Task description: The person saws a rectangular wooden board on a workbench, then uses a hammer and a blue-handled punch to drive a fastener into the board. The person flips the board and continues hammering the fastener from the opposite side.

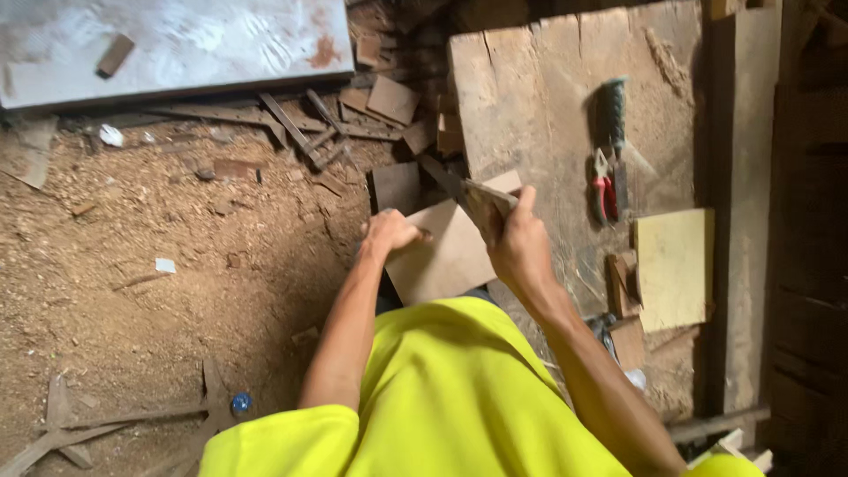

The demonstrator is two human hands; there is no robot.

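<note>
My left hand (389, 232) presses on the left edge of a flat tan board (449, 256) that juts off the edge of a rough wooden bench (548, 115). My right hand (518, 245) grips the handle of a handsaw (466, 193). Its dark blade runs up and to the left across the board's far edge. My yellow shirt fills the bottom of the view and hides the board's near end.
On the bench lie red-handled pliers (603, 191), a green-handled tool (614, 108), a yellow square panel (673, 268) and small wood blocks (624, 287). Sawdust and wood offcuts (389, 99) cover the floor on the left. A grey metal sheet (194, 40) lies at top left.
</note>
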